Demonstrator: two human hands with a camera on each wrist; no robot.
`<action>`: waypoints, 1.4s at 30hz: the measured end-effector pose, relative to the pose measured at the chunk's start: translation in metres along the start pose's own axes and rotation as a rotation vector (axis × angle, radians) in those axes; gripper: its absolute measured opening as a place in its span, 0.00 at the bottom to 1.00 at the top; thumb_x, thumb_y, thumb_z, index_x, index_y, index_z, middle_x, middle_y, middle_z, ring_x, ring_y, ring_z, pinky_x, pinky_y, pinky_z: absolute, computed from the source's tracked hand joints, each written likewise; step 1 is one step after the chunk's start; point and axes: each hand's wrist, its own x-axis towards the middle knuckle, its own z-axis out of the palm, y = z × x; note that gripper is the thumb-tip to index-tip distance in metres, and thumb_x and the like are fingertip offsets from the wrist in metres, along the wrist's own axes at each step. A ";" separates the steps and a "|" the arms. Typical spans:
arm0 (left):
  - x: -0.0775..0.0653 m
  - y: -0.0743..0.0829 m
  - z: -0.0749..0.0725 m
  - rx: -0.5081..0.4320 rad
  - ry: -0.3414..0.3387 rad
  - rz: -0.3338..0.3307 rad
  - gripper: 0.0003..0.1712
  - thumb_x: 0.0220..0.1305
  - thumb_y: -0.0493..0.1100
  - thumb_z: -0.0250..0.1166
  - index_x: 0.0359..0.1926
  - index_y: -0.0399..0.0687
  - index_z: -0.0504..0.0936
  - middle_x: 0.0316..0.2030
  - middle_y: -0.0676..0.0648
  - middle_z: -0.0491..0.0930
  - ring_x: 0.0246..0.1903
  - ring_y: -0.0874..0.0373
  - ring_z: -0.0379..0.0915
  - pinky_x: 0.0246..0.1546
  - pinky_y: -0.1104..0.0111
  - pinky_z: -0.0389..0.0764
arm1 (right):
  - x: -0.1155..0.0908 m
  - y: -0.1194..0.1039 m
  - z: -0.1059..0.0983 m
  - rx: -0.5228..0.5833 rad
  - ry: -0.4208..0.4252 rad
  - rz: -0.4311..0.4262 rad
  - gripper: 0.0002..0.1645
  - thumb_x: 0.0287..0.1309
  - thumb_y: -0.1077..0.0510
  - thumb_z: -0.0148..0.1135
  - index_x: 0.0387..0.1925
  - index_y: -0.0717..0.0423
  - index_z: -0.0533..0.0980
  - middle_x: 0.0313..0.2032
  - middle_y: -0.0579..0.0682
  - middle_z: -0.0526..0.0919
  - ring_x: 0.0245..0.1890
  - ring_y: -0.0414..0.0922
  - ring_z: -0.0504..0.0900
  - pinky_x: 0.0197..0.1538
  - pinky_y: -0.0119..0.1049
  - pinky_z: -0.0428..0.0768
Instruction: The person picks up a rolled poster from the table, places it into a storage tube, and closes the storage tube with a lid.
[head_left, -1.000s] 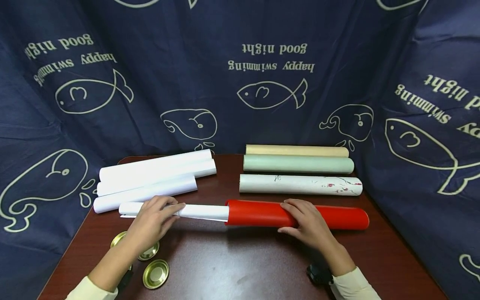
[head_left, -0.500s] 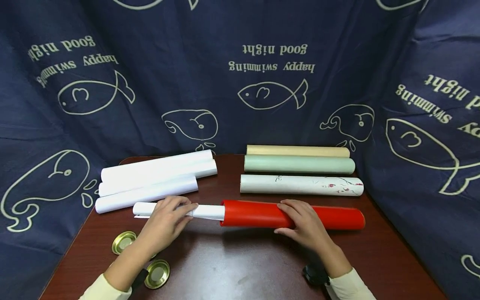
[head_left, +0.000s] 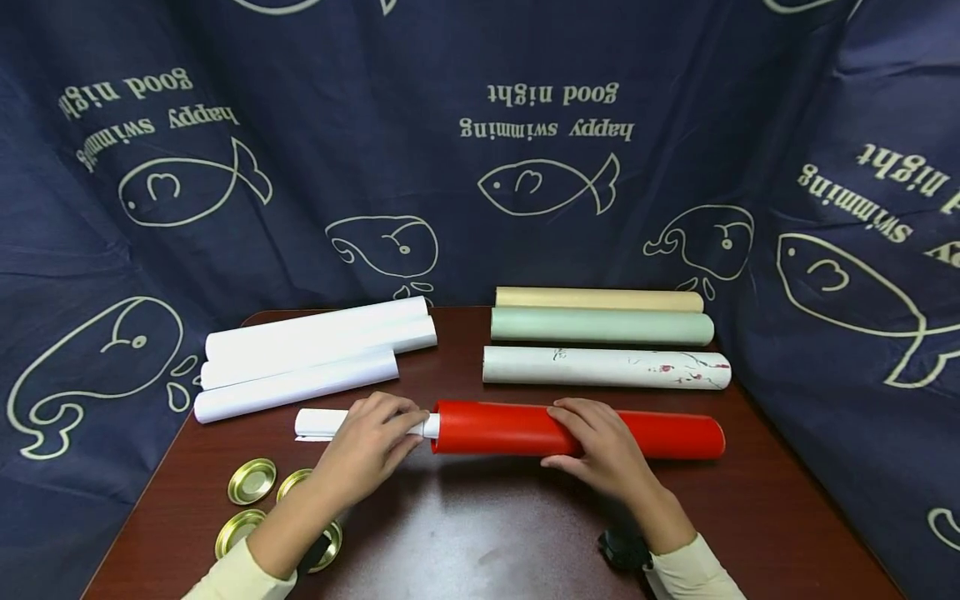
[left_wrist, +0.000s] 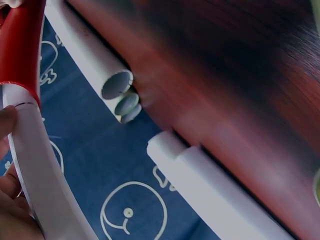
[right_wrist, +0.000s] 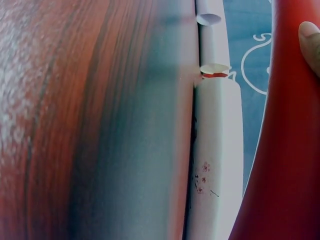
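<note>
Left hand (head_left: pixel 375 442) grasps a white paper roll (head_left: pixel 319 423), whose right end is inside a red tube (head_left: pixel 487 428). Right hand (head_left: pixel 600 440) holds this tube from above, on the near side of the flower-patterned tube (head_left: pixel 606 368) on the counter (head_left: pixel 480 533).

A glossy, dark reddish-brown table (head_left: pixel 480 533) bears three white paper rolls (head_left: pixel 318 354), slanting side by side at the far left corner. A cream tube (head_left: pixel 600 299), a pale green tube (head_left: pixel 602 326) and a flower-printed white tube (head_left: pixel 607 367) line the far right corner, while four gold-coloured round dishes (head_left: pixel 252 482) cluster toward the left edge.
</note>
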 end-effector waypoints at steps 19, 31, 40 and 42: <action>-0.025 -0.012 -0.019 -0.021 -0.004 -0.005 0.23 0.46 0.46 0.72 0.47 0.51 0.80 0.45 0.51 0.77 0.47 0.55 0.70 0.49 0.55 0.69 | -0.004 -0.004 0.009 0.006 -0.003 -0.008 0.40 0.38 0.35 0.70 0.51 0.53 0.76 0.48 0.52 0.77 0.49 0.51 0.75 0.51 0.50 0.71; -0.058 -0.028 -0.043 -0.001 0.045 -0.200 0.20 0.43 0.46 0.74 0.41 0.50 0.83 0.41 0.56 0.73 0.43 0.62 0.66 0.39 0.69 0.68 | -0.004 -0.006 0.008 0.013 0.007 -0.002 0.40 0.37 0.35 0.71 0.51 0.53 0.76 0.48 0.52 0.77 0.50 0.50 0.74 0.51 0.51 0.71; -0.054 -0.022 -0.037 -0.025 0.089 -0.116 0.22 0.39 0.42 0.76 0.40 0.48 0.83 0.41 0.54 0.74 0.43 0.59 0.68 0.38 0.67 0.71 | -0.005 -0.010 0.005 0.026 0.030 -0.012 0.40 0.37 0.37 0.72 0.52 0.53 0.76 0.48 0.52 0.78 0.48 0.51 0.75 0.50 0.50 0.71; -0.053 -0.021 -0.037 -0.035 0.089 -0.090 0.23 0.38 0.41 0.77 0.41 0.49 0.82 0.42 0.53 0.75 0.43 0.58 0.68 0.40 0.67 0.70 | -0.005 -0.010 0.004 0.024 0.030 -0.013 0.40 0.37 0.37 0.71 0.51 0.53 0.76 0.48 0.52 0.78 0.48 0.51 0.75 0.50 0.50 0.71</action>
